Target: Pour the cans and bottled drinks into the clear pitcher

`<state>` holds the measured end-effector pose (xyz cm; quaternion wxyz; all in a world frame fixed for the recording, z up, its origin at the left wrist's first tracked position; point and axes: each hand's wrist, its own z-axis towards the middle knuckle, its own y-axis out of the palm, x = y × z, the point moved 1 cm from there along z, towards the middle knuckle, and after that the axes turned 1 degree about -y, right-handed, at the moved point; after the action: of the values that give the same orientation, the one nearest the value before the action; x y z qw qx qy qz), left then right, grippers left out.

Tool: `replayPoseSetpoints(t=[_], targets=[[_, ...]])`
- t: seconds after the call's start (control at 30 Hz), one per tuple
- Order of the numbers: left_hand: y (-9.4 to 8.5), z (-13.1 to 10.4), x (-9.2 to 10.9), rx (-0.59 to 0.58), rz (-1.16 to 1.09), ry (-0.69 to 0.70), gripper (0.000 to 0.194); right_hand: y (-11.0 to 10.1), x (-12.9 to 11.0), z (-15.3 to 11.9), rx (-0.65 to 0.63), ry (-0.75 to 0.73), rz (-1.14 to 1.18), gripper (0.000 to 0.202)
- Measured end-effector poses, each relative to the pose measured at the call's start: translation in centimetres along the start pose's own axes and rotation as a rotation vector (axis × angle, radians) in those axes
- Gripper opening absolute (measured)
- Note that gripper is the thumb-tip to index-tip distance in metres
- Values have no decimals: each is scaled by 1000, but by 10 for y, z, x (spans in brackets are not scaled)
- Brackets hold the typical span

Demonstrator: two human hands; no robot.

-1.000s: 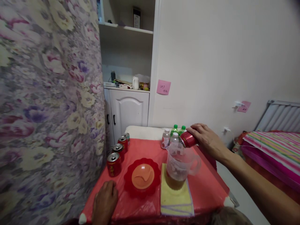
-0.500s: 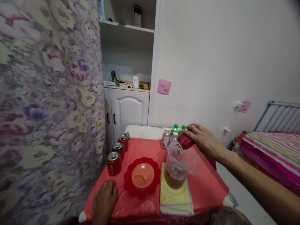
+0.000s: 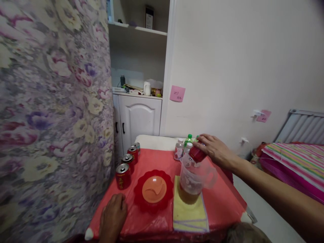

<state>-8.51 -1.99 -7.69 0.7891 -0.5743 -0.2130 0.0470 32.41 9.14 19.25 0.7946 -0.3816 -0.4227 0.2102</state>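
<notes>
My right hand grips a red drink can, tipped steeply mouth-down over a clear plastic jug. The jug holds brown liquid in its lower part and stands on a yellow cloth. My left hand rests flat on the red table cover near the front edge, holding nothing. A red scalloped plate with an orange lid on it lies between my left hand and the jug. Three more red cans stand in a row along the table's left side.
Small bottles with white and green caps stand at the table's back, behind the jug. A flowered curtain hangs close on the left. A white cupboard and shelves are behind; a striped bed cover lies at the right.
My right hand has moved the can a little left and tipped it more steeply over the jug. My left hand has stayed where it was.
</notes>
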Motion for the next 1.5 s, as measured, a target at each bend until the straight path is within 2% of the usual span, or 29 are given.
replayPoseSetpoints(t=[0.2, 0.43, 0.53, 0.9, 1.27, 1.5], targets=[[2, 1, -1, 6, 5, -5, 23, -3, 0, 5, -11, -61, -15, 42], [4, 3, -2, 9, 6, -1, 23, -5, -1, 4, 11, -57, -14, 41], [5, 2, -3, 10, 3, 7, 23, -1, 0, 2, 9, -35, -19, 41], [5, 1, -4, 10, -7, 11, 23, 17, 0, 1, -56, -94, -29, 42], [1, 0, -2, 9, 3, 0, 24, 27, 9, -18, -9, 8, 42, 48], [-2, 0, 1, 7, 1, -5, 22, 29, 10, -21, 12, 21, 65, 50]])
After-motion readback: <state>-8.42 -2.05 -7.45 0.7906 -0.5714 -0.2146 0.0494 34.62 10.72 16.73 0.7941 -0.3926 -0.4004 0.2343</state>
